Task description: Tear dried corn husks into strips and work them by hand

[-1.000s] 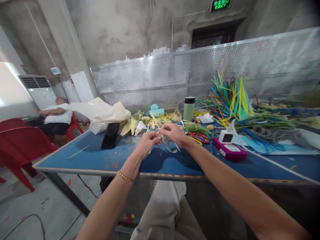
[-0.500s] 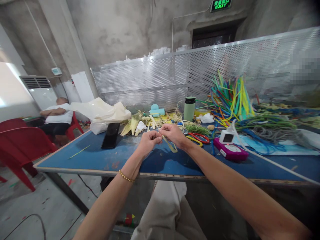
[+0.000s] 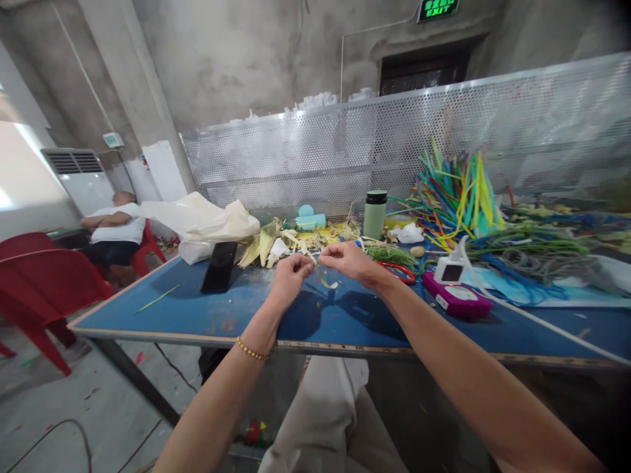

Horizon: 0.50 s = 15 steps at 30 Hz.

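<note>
Just above the near part of the blue table (image 3: pixel 197 322), my left hand (image 3: pixel 290 281) pinches a narrow, pale yellow-green strip of dried husk (image 3: pixel 324 278). The strip's curved tail hangs between my hands. My right hand (image 3: pixel 349 261) is a small gap away, thumb and finger closed in a pinch by the strip's upper part. Whether a thin strand is between those fingertips is too small to tell. Behind both hands lies a pile of dried husks (image 3: pixel 263 244). Red-handled scissors (image 3: pixel 401 272) rest partly hidden behind my right wrist.
A black phone (image 3: pixel 219 266) and a white plastic bag (image 3: pixel 211 223) are left. Right of centre stand a green tumbler (image 3: pixel 375 217), a magenta box (image 3: pixel 456 299) with a white charger (image 3: pixel 448 269), and colourful strips (image 3: pixel 461 197). Someone sits on a red chair (image 3: pixel 151 246), arms folded.
My hands, together before, have drawn slightly apart. The husk strip, looped by my right hand earlier, now hangs as one curved tail between them.
</note>
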Each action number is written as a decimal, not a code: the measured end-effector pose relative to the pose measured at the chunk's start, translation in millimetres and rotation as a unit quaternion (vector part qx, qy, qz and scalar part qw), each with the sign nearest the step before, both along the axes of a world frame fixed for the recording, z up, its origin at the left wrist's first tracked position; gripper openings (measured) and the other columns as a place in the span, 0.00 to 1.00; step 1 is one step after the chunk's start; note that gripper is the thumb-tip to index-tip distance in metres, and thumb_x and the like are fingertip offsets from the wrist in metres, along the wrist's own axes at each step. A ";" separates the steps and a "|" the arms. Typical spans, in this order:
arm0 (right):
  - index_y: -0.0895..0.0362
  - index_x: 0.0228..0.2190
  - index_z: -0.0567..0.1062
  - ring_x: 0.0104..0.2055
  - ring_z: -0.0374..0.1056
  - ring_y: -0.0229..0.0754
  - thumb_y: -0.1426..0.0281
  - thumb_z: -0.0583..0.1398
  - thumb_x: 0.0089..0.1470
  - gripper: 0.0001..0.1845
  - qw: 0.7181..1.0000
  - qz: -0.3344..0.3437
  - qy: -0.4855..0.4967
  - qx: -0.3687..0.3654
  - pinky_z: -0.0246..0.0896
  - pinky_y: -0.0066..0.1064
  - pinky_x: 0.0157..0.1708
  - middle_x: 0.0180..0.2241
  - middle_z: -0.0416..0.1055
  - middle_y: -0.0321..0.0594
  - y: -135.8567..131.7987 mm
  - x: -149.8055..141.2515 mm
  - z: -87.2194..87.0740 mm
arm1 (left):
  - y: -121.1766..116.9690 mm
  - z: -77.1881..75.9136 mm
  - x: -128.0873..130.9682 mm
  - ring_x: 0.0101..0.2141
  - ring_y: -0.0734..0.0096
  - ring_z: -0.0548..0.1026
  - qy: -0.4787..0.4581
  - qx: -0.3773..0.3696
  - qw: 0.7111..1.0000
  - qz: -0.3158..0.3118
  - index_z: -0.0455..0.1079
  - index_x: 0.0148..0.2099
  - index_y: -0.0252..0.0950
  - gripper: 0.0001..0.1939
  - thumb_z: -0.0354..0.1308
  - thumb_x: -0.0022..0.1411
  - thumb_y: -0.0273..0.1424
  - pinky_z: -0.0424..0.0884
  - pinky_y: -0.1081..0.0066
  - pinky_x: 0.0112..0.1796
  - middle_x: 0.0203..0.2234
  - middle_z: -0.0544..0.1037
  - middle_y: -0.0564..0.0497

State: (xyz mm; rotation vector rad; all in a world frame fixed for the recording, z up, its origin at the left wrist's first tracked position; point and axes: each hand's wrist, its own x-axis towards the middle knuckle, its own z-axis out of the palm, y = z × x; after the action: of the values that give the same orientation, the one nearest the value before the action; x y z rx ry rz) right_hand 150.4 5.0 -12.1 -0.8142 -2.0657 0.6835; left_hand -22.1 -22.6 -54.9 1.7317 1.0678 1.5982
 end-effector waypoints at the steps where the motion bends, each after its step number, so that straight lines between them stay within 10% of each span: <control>1: 0.60 0.23 0.75 0.24 0.59 0.33 0.64 0.60 0.46 0.11 1.000 0.002 0.001 -0.005 0.51 0.26 0.24 0.21 0.67 0.34 0.2 -0.3 -0.4 | -0.5 0.2 0.1 0.23 0.75 0.66 0.003 0.002 1.000 0.001 0.70 0.28 0.33 0.05 0.60 0.51 0.30 0.60 0.73 0.28 0.20 0.72 0.53; 15: 0.61 0.23 0.74 0.22 0.59 0.33 0.68 0.60 0.41 0.07 0.998 0.001 0.012 -0.054 0.50 0.25 0.22 0.19 0.67 0.33 -7.5 -3.9 2.4 | -2.1 -0.6 0.0 0.24 0.73 0.69 0.021 0.007 1.000 0.010 0.72 0.28 0.33 0.03 0.60 0.50 0.28 0.63 0.72 0.28 0.21 0.75 0.52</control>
State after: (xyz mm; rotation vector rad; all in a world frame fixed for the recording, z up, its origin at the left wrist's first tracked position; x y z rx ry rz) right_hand 146.5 -2.5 -9.8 -0.8615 -2.0221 0.8074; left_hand -22.0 -24.6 -55.6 1.7750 1.1004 1.5922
